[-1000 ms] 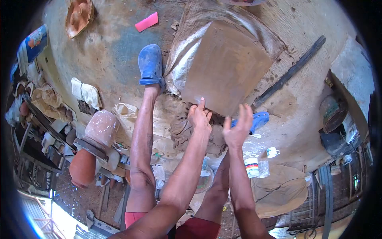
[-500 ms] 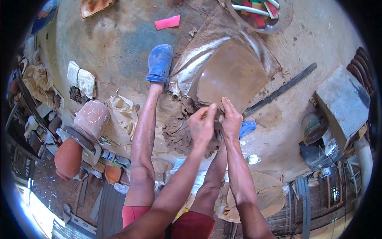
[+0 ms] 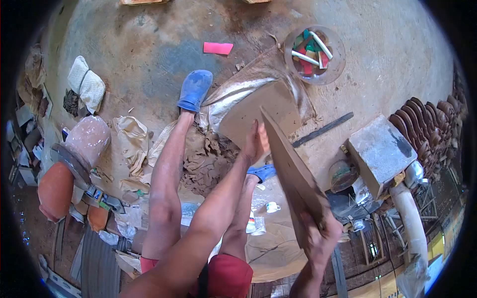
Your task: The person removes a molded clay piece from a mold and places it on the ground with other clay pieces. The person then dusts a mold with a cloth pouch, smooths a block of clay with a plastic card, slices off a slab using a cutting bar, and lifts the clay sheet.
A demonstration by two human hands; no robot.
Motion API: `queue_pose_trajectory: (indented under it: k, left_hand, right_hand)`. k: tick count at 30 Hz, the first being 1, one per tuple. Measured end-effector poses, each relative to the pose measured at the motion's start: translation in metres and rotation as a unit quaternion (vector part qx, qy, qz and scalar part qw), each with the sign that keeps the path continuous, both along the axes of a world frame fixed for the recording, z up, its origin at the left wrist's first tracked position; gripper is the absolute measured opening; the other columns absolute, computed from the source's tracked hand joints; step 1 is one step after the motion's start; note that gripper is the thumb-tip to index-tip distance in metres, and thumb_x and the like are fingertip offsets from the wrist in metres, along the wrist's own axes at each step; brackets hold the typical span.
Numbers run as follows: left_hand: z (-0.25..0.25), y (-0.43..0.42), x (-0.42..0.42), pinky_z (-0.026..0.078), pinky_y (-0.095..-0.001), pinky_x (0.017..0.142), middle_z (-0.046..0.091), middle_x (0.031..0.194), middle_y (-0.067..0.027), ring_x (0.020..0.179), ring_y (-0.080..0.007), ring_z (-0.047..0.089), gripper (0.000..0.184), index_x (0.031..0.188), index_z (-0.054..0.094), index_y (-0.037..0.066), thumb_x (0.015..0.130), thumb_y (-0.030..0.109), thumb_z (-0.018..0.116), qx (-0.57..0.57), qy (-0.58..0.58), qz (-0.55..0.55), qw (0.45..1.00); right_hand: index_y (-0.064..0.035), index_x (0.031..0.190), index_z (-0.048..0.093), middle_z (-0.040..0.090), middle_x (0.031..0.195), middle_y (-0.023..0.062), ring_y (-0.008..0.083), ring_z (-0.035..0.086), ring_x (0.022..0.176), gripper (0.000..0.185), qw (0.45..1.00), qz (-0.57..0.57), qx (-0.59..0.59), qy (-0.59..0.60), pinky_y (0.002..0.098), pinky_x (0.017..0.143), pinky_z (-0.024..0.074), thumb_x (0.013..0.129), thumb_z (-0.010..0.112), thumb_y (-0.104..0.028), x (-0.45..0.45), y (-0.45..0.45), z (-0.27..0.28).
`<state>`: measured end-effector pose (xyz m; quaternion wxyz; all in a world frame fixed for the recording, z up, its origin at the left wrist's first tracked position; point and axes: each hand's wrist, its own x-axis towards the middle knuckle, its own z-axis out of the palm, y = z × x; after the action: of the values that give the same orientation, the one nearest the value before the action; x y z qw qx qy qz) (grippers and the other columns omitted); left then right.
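Floor: concrete, stained, bluish patch near the left clog. Right clog on it too. Sack spread flat, slab lying on it. Clear tub just beyond the sack, bits inside. Pink strip farther left. Dark bar right of the sack, slanted. Clay scraps heaped between the legs. Crumpled sheet left of them; white bundle farther left, dark clump beside it. Right side: grey block, brown curved pieces in rows behind.
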<state>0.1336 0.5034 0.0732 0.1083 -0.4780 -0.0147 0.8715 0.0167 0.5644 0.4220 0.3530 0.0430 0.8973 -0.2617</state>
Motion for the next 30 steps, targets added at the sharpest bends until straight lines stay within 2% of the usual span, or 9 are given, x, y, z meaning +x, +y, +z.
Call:
queue_pose_trajectory:
  k: [3,6,8,9,12,21,22,23,30]
  left_hand:
    - [0.036,-0.026,0.000,0.040,-0.0471,0.119,0.050,0.159,-0.0176,0.143,-0.0337,0.051,0.100,0.162,0.037,0.010,0.095,0.085,0.040,0.134,0.068,0.028,0.988]
    - [0.038,-0.100,0.036,0.041,-0.0477,0.119,0.053,0.156,-0.0155,0.142,-0.0311,0.053,0.091,0.160,0.038,0.005,0.098,0.068,0.059,0.288,0.193,0.115,0.931]
    - [0.058,-0.169,0.023,0.039,-0.0440,0.120,0.053,0.154,-0.0119,0.143,-0.0252,0.049,0.084,0.159,0.039,0.004,0.093,0.037,0.079,0.038,0.173,-0.058,0.982]
    - [0.066,-0.208,0.002,0.039,-0.0440,0.120,0.053,0.154,-0.0119,0.143,-0.0252,0.049,0.084,0.159,0.039,0.004,0.093,0.037,0.079,0.028,0.179,-0.067,0.981]
    - [0.074,-0.315,-0.083,0.041,-0.0361,0.117,0.059,0.146,-0.0065,0.136,-0.0177,0.052,0.077,0.155,0.045,0.002,0.084,0.001,0.076,-0.213,0.179,-0.275,0.921]
    - [0.017,-0.488,-0.347,0.047,-0.0344,0.109,0.060,0.146,-0.0100,0.127,-0.0198,0.058,0.072,0.154,0.046,0.000,0.086,-0.004,0.067,-0.543,0.245,-0.476,0.647]
    - [-0.035,-0.506,-0.368,0.049,-0.0340,0.107,0.063,0.143,-0.0088,0.125,-0.0191,0.059,0.070,0.154,0.048,0.002,0.087,-0.007,0.065,-0.546,0.221,-0.479,0.651]
    - [-0.019,-0.504,-0.390,0.050,-0.0338,0.104,0.065,0.140,-0.0074,0.120,-0.0184,0.062,0.069,0.154,0.049,0.004,0.088,-0.010,0.062,-0.497,0.226,-0.483,0.685]
    - [-0.068,-0.525,-0.460,0.058,-0.0391,0.090,0.070,0.125,-0.0110,0.103,-0.0226,0.069,0.065,0.148,0.055,0.007,0.087,-0.011,0.059,-0.513,0.218,-0.485,0.673]
  right_hand:
    - [0.0049,0.112,0.075,0.079,0.095,0.0124,0.0138,0.070,0.087,0.029,0.994,-0.110,0.003,0.012,0.0306,0.080,0.0541,0.084,0.080,0.003,-0.013,-0.018,0.035]
    - [0.0063,0.112,0.074,0.079,0.093,0.0089,0.0124,0.067,0.085,0.026,0.995,-0.099,-0.005,0.025,0.0307,0.080,0.0533,0.087,0.078,0.000,-0.038,-0.045,0.028]
    - [0.0075,0.116,0.072,0.078,0.099,0.0094,0.0148,0.067,0.089,0.028,0.998,-0.053,0.021,0.040,0.0328,0.084,0.0534,0.091,0.076,-0.004,-0.059,-0.074,0.003]
    - [0.0075,0.116,0.072,0.078,0.099,0.0094,0.0148,0.067,0.089,0.028,0.997,-0.061,0.009,0.046,0.0328,0.084,0.0534,0.091,0.076,-0.004,-0.068,-0.085,-0.017]
    - [0.0065,0.120,0.072,0.078,0.105,0.0115,0.0175,0.068,0.093,0.029,0.986,-0.142,-0.069,0.046,0.0350,0.088,0.0540,0.094,0.075,-0.007,-0.093,-0.122,-0.093]
    - [0.0092,0.099,0.071,0.078,0.093,0.0192,0.0223,0.067,0.079,0.037,0.915,-0.253,-0.201,0.241,0.0396,0.078,0.0532,0.088,0.085,-0.023,-0.208,-0.251,-0.346]
    - [0.0092,0.096,0.071,0.077,0.091,0.0205,0.0228,0.067,0.077,0.036,0.923,-0.261,-0.157,0.234,0.0407,0.077,0.0534,0.087,0.085,-0.023,-0.224,-0.263,-0.357]
    - [0.0093,0.093,0.071,0.077,0.088,0.0217,0.0234,0.068,0.075,0.036,0.930,-0.266,-0.114,0.226,0.0417,0.076,0.0535,0.086,0.086,-0.023,-0.239,-0.275,-0.365]
    - [0.0067,0.094,0.076,0.078,0.089,0.0222,0.0260,0.075,0.082,0.029,0.886,-0.323,-0.199,0.265,0.0424,0.078,0.0557,0.083,0.086,-0.018,-0.294,-0.311,-0.443]
